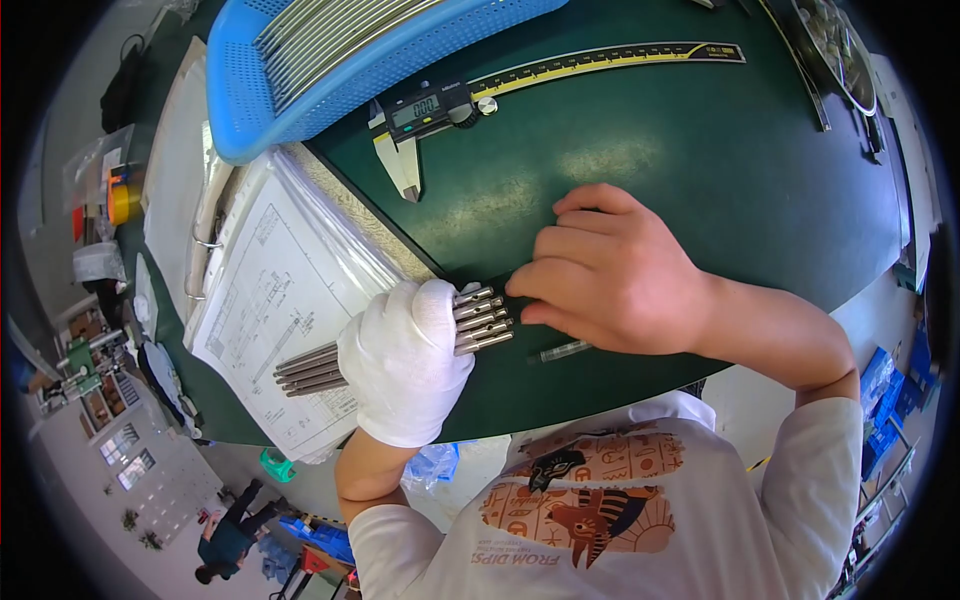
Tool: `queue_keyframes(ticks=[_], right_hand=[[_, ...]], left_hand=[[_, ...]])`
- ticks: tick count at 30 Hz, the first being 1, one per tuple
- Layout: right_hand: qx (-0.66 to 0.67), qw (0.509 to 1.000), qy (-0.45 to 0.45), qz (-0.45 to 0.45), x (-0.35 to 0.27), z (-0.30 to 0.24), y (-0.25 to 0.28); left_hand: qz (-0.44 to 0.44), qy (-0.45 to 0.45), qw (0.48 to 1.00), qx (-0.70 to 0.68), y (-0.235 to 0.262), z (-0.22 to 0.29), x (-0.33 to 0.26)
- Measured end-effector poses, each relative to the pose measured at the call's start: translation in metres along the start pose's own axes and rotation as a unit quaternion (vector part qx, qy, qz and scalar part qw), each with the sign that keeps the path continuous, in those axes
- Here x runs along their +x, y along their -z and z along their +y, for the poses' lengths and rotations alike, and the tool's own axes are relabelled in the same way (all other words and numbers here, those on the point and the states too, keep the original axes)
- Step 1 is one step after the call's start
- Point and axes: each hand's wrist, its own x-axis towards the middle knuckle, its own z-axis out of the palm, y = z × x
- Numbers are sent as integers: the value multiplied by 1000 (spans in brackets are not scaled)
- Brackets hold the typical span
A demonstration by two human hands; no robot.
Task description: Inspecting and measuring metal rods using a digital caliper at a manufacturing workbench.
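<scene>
My left hand (405, 360), in a white glove, is closed around a bundle of several thin metal rods (310, 368). Their drilled, silvery ends (482, 322) stick out toward the right. Bare and with fingers curled, my right hand (610, 275) is right beside those ends. Its index finger and thumb come close together there; whether something small is between them cannot be made out. Below the right hand a short clear rod-like piece (565, 351) lies on the green tabletop (640, 150). Beneath the left hand and the rods is an open binder of drawings (280, 290).
A blue perforated basket (235, 110) with long metal rods (330, 40) stands at the far left. A digital caliper (430, 110) lies beyond my hands. At the far right is a metal bowl (840, 60). Another person (235, 535) is in the background, lower left.
</scene>
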Motion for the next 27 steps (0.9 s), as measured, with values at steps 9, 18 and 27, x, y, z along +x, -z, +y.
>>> queue_keyframes(ticks=[9, 18, 27], right_hand=[[-21, 981, 150, -119, -18, -27, 0], [-45, 974, 202, -93, -22, -25, -2], [5, 999, -6, 38, -4, -7, 13]], left_hand=[[-8, 6, 1000, 6, 2, -1, 1], [-7, -1, 1000, -8, 1, 0, 1], [4, 1, 1000, 5, 0, 2, 1]])
